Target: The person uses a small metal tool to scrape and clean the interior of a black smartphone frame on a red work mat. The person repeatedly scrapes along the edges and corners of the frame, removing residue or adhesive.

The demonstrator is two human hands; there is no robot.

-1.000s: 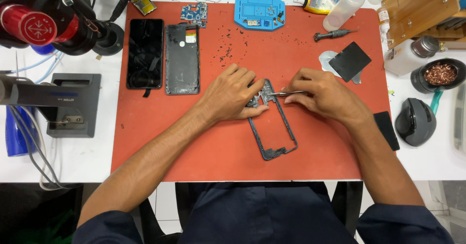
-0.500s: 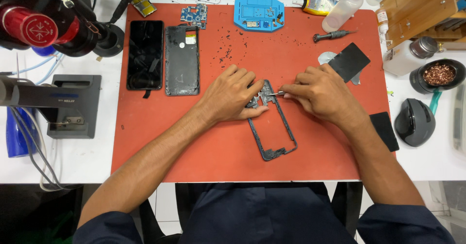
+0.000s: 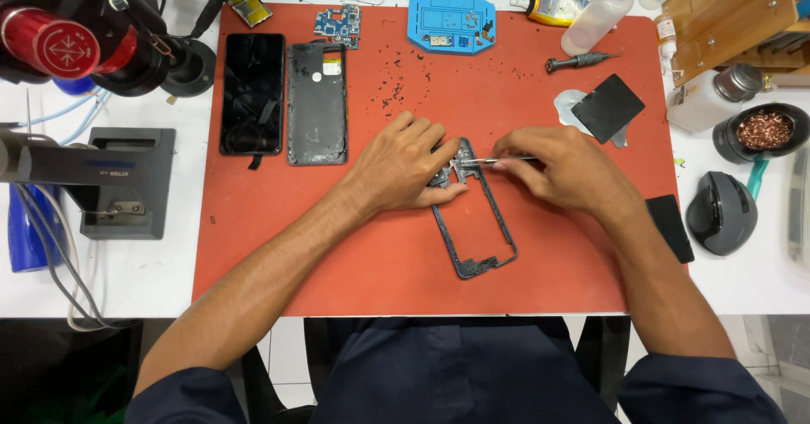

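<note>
The thin black phone frame lies flat on the red mat, looking light, bendy and fragile. The left hand presses its top corner flat-fingered; the right hand has its grip pinched on tweezers.

Bright, even light from overhead — colours clean on the red mat. Soft, short shadows only, tucked under the left hand and right hand. Mild glare off the white table and a dull sheen on the black phone screen. Sharp across the middle — slightly softer and bowed toward the corners, with the red knob at top left looming large and a touch blurred.
</note>
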